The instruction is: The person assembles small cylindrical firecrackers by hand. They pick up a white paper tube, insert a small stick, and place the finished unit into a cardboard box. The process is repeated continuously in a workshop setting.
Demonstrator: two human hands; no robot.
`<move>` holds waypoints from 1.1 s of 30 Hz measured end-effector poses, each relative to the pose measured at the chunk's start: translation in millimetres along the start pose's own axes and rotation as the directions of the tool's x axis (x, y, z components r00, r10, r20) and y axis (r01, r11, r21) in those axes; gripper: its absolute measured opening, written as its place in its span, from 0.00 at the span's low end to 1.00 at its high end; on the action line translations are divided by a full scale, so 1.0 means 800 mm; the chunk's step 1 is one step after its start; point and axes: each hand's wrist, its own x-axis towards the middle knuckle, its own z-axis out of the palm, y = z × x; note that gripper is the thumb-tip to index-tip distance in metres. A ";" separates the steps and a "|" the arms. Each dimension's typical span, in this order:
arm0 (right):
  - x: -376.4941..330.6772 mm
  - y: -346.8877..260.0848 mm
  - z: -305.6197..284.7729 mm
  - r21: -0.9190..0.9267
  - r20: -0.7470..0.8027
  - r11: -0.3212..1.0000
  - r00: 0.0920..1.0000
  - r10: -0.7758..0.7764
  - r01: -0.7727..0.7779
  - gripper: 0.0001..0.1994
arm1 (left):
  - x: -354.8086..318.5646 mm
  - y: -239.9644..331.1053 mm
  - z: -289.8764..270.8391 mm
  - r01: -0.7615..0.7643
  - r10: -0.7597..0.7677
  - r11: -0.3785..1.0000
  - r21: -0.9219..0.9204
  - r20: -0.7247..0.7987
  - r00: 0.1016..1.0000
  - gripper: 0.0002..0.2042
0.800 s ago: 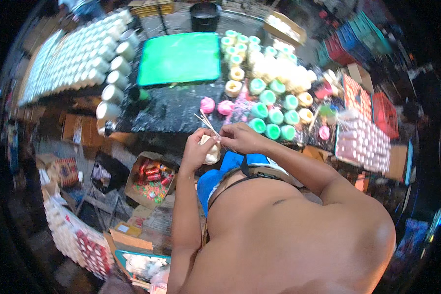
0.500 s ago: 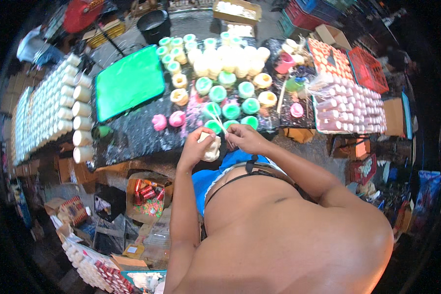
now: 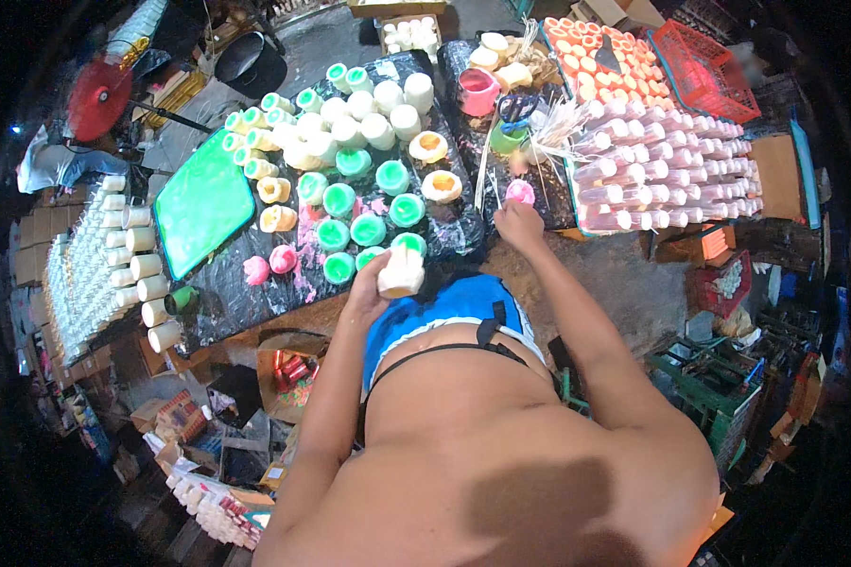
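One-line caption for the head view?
Left hand holds a white candle; right hand reaches toward wick sticks beside green-filled cups.

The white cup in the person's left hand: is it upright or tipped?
Roughly upright. The white cup is gripped at its side by the left hand, with its rim uppermost. Its contents cannot be seen.

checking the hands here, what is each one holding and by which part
The left hand grips a white candle by its side. The right hand reaches to the thin sticks; whether it holds one cannot be told.
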 end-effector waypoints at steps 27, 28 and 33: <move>-0.035 -0.099 0.032 0.379 -0.074 0.858 0.935 -0.346 0.348 0.30 | 0.099 0.029 0.102 0.017 -0.043 0.581 0.813 0.009 0.999 0.27; -0.026 -0.092 0.038 0.373 -0.041 0.862 0.934 -0.355 0.344 0.31 | 0.106 0.024 0.096 -0.176 0.134 0.280 0.944 0.144 0.981 0.26; -0.025 -0.061 0.016 0.344 -0.064 0.859 0.922 -0.382 0.379 0.28 | 0.111 0.017 0.129 -0.425 0.016 -0.636 0.645 0.561 0.828 0.19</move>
